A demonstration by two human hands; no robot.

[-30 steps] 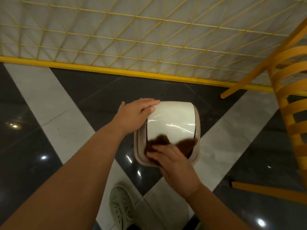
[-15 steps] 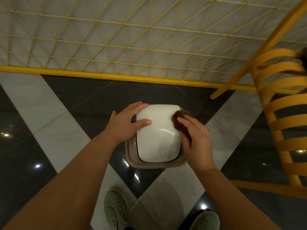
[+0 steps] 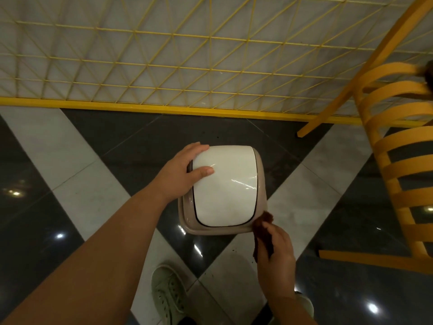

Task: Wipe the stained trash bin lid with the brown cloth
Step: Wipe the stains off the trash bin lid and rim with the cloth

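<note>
Floor: glossy dark floor (image 3: 35,231) crossed by pale stone bands, with spots of lamp glare.
Left hand: the left hand (image 3: 180,174) rests on the left edge of the bin lid, fingers curved over the far left corner and thumb laid flat on the white top, grasping the lid's side.
Bin lid: the trash bin lid (image 3: 225,184) is white and glossy, domed, set in a beige rim (image 3: 187,221); it sits on the floor in the middle of the view, just ahead of the person's feet.
Shoe: a pale laced shoe (image 3: 167,294) stands on the floor just below the bin.
Brown cloth: the brown cloth (image 3: 263,233) touches the bin's near right corner, on the beige rim.
Right hand: the right hand (image 3: 276,256) grips the cloth, fingers curled round it, bunched.
Fence: a yellow wire grid (image 3: 187,66) runs across the top, above a yellow base bar.
Chair: a yellow slatted chair (image 3: 398,160) stands at the right, apart from the bin.
</note>
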